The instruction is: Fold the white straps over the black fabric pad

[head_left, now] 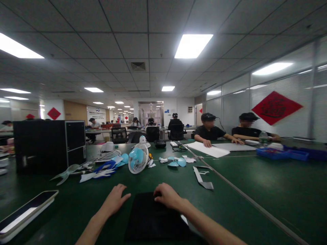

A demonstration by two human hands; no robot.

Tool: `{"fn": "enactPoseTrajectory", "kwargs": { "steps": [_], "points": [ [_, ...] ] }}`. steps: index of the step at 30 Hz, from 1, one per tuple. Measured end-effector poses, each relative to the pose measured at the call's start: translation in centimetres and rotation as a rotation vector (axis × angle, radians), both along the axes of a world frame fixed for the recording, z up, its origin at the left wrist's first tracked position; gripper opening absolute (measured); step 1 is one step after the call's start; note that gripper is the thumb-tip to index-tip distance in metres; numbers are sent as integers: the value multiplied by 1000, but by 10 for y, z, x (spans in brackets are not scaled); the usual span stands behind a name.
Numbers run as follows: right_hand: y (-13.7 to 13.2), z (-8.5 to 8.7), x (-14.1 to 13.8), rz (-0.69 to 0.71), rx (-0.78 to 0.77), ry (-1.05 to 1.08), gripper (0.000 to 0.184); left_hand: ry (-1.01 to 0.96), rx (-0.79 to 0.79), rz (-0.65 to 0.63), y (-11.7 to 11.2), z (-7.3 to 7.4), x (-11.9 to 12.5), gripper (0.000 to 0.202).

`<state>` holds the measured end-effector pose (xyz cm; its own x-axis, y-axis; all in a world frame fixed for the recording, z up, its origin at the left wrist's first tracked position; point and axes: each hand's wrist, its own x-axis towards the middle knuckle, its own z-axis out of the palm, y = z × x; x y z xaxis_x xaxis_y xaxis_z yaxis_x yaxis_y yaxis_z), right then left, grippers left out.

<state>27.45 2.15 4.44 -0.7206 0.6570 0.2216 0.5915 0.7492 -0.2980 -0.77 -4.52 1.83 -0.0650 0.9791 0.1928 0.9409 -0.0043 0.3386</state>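
Observation:
A black flat pad [150, 217] lies on the green table [242, 217] right in front of me. My right hand [167, 196] rests on the pad's far edge, fingers curled down over it. My left hand [116, 198] lies flat on the table just left of the pad, fingers stretched forward and holding nothing. Beyond my hands stands a small white desk fan with blue blades [138, 161], with loose blue fan blades [176, 162] and white fan parts [108, 154] scattered around it.
A black computer case [49, 144] stands at the left. A white tray [25, 211] sits at the near left edge. Grey strips [201, 178] lie mid-table. Two people sit at the far right with white sheets [211, 149] and blue bins [281, 153].

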Motion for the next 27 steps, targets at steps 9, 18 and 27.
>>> {"fn": "enactPoseTrajectory", "kwargs": {
  "steps": [9, 18, 27],
  "points": [
    [-1, 15, 63, -91, -151, 43, 70, -200, -126, -237, -17, 12, 50, 81],
    [0, 10, 84, -81, -228, -28, 74, -186, -135, -245, -16, 15, 44, 83],
    [-4, 8, 79, -40, -201, -5, 67, -179, -158, -209, -18, 14, 36, 84]
  ]
}}
